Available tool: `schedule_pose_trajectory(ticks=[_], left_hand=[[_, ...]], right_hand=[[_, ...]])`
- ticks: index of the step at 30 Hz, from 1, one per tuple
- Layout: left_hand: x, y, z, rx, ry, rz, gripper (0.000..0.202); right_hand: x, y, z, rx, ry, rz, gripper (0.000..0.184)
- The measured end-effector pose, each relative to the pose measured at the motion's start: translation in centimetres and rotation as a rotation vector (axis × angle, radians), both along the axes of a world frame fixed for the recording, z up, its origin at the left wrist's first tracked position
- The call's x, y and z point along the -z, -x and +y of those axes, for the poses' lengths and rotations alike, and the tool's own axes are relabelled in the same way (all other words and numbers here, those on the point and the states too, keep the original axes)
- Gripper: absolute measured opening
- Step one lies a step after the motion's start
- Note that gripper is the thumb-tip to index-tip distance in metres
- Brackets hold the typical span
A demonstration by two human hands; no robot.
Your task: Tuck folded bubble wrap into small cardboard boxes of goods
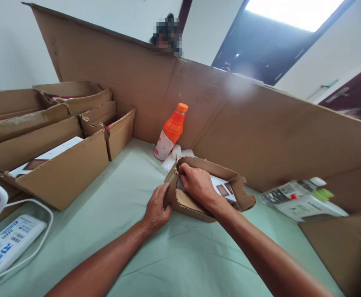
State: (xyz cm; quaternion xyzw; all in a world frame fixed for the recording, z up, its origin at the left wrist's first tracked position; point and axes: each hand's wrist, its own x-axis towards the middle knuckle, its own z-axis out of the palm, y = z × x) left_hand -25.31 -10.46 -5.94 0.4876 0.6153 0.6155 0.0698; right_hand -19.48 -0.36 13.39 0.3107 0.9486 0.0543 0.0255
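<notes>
A small open cardboard box (192, 212) stands at the middle of the table with its end flap folded out. Inside lies a white carton (220, 185) printed with brown squares. My left hand (157, 208) grips the box's left end, fingers and thumb pressed to the cardboard. My right hand (199, 183) reaches into the box from above, its fingers curled near the left end. What those fingers hold, if anything, is hidden. Just behind the box are a white crumpled wrap (169, 163) and an orange drink bottle (171, 132), which appears tilted.
Larger cardboard boxes (71, 173) fill the left side. A white power strip (13, 243) with a cable lies front left. A clear bottle (291, 192) and a white green-capped bottle (316, 206) lie at right. A cardboard wall (230, 111) runs behind; a person is beyond it.
</notes>
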Motion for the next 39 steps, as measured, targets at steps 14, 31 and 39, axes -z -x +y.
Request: schedule_pose_trajectory(ticks=[14,31,39], left_hand=[[0.5,0.0,0.2,-0.008,0.009,-0.021,0.074],[0.6,0.2,0.1,0.028,0.022,-0.039,0.073],[0.7,0.3,0.0,0.055,0.025,-0.042,0.075]], right_hand=[[1.7,-1.3,1.2,-0.031,0.207,0.438,0.015],[2.4,-2.0,0.9,-0.059,0.321,0.668,0.019],[2.3,-2.4,0.7,-0.059,0.339,0.665,0.020]])
